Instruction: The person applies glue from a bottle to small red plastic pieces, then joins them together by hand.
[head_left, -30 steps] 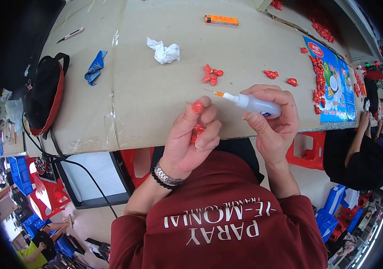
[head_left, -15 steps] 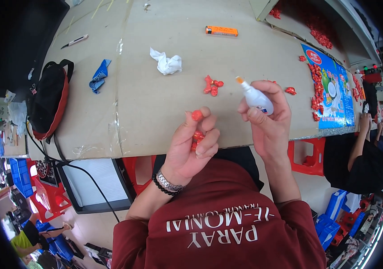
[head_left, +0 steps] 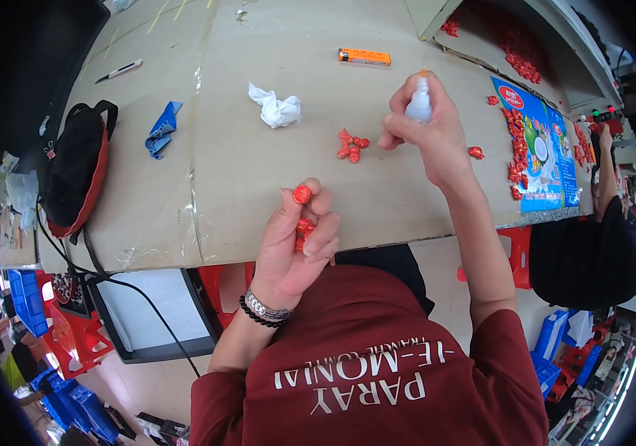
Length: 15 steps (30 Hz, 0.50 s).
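The person's left hand point(head_left: 288, 249) is partly curled, pinching a small, glossy, rounded red piece point(head_left: 302, 195) between thumb and fingertips, with further lumpy red pieces point(head_left: 304, 226) held under the bent fingers. The right hand point(head_left: 441, 137) is closed around a smooth, translucent whitish squeeze bottle point(head_left: 420, 105), its narrow orange-based tip pointing away from the person, above the dull beige tabletop point(head_left: 243, 201). Between the hands and farther out lies a knobbly red cluster point(head_left: 352, 146); beyond it, left, sits a soft, crumpled white tissue point(head_left: 279, 109).
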Available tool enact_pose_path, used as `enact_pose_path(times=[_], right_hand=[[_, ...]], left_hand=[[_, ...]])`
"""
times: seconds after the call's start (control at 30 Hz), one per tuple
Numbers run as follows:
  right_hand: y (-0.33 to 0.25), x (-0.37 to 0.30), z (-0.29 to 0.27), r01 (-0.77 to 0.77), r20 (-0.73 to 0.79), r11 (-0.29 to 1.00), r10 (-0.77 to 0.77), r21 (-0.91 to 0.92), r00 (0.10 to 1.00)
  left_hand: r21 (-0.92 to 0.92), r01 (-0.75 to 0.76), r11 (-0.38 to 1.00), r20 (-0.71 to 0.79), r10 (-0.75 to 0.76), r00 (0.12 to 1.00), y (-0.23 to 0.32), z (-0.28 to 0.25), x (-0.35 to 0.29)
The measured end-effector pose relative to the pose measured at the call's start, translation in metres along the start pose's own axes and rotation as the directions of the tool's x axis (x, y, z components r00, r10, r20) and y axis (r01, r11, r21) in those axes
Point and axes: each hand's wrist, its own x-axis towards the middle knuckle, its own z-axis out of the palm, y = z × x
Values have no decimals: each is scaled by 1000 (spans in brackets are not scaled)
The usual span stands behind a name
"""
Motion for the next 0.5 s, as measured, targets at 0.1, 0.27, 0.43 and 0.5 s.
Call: enact_pose_path(times=[0.1, 0.27, 0.43, 0.5], right_hand=[[16, -3, -2, 109, 55, 894, -95, -434, 994], [27, -6, 8, 202, 126, 763, -158, -614, 979], [33, -10, 13, 326, 205, 563, -269, -759, 941], [33, -15, 13, 316, 186, 565, -277, -762, 943]], left_hand=[[-35, -2, 999, 6, 2, 1000, 1, -4, 0], [-39, 4, 999, -10, -5, 1000, -2, -5, 1], [-27, 19, 999, 2, -19, 1000, -3, -3, 2], [-28, 19, 999, 1, -19, 1000, -4, -3, 3]])
